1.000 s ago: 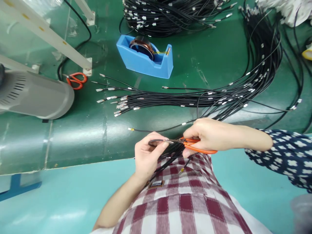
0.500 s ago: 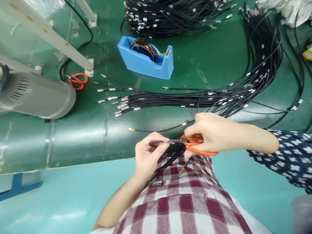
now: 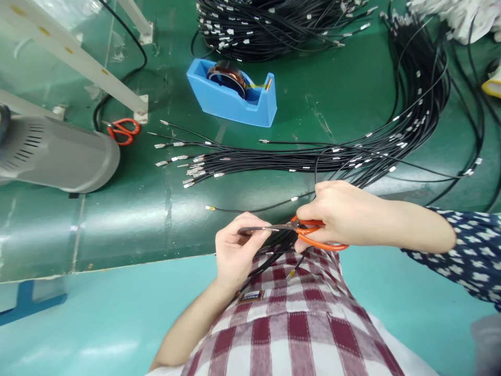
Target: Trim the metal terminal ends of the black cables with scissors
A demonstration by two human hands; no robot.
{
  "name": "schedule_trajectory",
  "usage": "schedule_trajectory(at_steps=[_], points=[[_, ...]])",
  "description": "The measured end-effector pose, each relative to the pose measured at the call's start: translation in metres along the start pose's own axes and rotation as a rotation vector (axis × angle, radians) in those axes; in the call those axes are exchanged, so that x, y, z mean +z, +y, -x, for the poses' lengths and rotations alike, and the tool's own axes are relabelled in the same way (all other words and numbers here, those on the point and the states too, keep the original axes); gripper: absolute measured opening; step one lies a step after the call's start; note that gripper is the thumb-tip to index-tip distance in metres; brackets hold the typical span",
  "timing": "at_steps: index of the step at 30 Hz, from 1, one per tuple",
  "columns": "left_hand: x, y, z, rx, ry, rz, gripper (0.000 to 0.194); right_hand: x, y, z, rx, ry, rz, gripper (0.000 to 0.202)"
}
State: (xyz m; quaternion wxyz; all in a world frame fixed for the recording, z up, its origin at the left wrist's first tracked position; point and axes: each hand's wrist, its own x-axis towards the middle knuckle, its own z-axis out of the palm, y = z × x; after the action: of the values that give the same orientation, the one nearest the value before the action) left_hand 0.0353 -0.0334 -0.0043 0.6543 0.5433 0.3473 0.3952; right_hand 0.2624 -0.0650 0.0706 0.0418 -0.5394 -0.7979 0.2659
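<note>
Between thumb and fingers, my left hand (image 3: 238, 250) pinches the end of a thin black cable (image 3: 250, 228). My right hand (image 3: 332, 214) is wrapped round the orange handles of a pair of scissors (image 3: 323, 244). Their narrow metal blades point left and reach the cable end at my left fingertips. Whether the blades touch the cable I cannot tell. Beneath both hands, more black cables (image 3: 270, 266) hang over the table edge onto the checked apron (image 3: 297, 324). Just beyond my hands lies a single cable with a yellow-marked tip (image 3: 210, 208).
A bundle of labelled black cables (image 3: 274, 161) runs across the green table (image 3: 129, 224). Behind it stands a blue tape dispenser (image 3: 235, 107), with a coiled cable pile (image 3: 266, 31) farther back. At left are a second orange-handled pair of scissors (image 3: 124, 130) and a grey machine (image 3: 66, 154).
Both hands, the scissors and the cable keep nearly the same pose. The whole view has shifted slightly, so table items appear a little farther left.
</note>
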Motion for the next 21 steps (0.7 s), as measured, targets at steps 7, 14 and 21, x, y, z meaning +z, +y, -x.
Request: schedule_trajectory(at_steps=[7, 14, 21], points=[[0.001, 0.003, -0.001, 0.013, 0.001, 0.035, 0.008, 0.006, 0.006, -0.002, 0.121, -0.188, -0.543, 0.047], [0.003, 0.008, -0.003, -0.040, 0.038, 0.109, 0.004, -0.014, 0.061, -0.012, 0.405, 0.203, -0.394, 0.053], [0.004, 0.012, -0.009, -0.164, 0.177, 0.201, 0.016, -0.044, 0.136, -0.033, 0.783, 0.171, 0.495, 0.052]])
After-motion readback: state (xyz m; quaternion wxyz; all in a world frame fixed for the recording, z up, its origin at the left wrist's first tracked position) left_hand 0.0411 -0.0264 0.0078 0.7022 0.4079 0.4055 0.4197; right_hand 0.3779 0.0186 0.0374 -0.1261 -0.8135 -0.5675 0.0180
